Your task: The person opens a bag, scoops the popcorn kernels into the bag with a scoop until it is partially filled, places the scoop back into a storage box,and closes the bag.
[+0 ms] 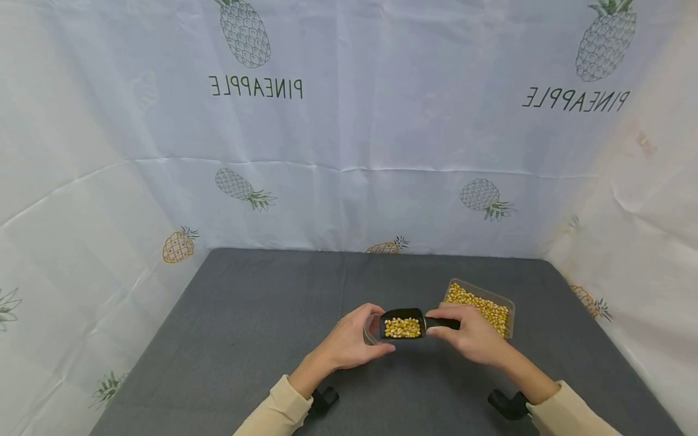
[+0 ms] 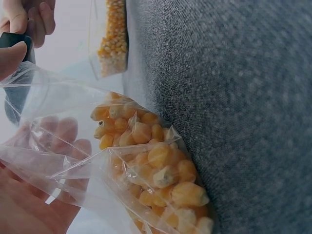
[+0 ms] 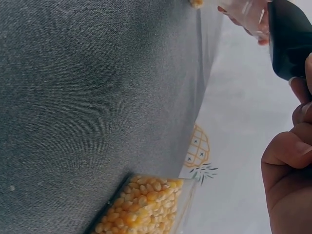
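My left hand (image 1: pixel 349 344) holds a clear plastic bag (image 2: pixel 63 84) by its mouth, thumb and fingers spread round the opening. Yellow corn kernels (image 2: pixel 168 173) fill the lower part of the bag, close beside the grey cloth in the left wrist view. A black scoop (image 1: pixel 402 312) is gripped by its handle in my right hand (image 1: pixel 473 332). Its bowl carries a load of corn kernels (image 1: pixel 402 327) and lies level, its tip overlapping the bag's mouth in the head view. Behind my right hand stands a clear plastic box (image 1: pixel 511 321) full of corn kernels.
A dark grey cloth covers the table (image 1: pixel 262 315). White curtains (image 1: pixel 338 127) printed with pineapples hang behind it and along both sides. Black wrist mounts (image 1: pixel 325 401) sit under both forearms.
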Demonstrator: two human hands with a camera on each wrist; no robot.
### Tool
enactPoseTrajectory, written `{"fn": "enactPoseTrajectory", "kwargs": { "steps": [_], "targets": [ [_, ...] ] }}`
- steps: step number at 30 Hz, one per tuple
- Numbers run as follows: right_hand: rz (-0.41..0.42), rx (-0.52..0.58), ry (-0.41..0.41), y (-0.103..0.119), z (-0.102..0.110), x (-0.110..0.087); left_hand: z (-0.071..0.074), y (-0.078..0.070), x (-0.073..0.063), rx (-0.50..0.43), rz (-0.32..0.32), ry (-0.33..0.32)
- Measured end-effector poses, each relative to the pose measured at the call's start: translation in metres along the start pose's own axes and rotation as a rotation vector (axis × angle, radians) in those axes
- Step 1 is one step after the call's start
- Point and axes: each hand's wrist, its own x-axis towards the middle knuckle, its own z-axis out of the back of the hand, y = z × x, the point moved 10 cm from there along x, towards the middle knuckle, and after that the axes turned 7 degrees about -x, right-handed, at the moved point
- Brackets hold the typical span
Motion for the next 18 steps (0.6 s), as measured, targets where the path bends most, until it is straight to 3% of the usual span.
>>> {"fn": "enactPoseTrajectory", "kwargs": {
  "steps": [6, 18],
  "targets": [
    [0.098, 0.017, 0.011, 0.013, -0.002, 0.006, 0.0, 0.0, 0.0, 0.007, 0.006, -0.006],
    [0.2, -0.04, 0.008, 0.029, -0.002, 0.01, -0.001, 0.001, 0.001, 0.004, 0.012, -0.007]
  ]
}}
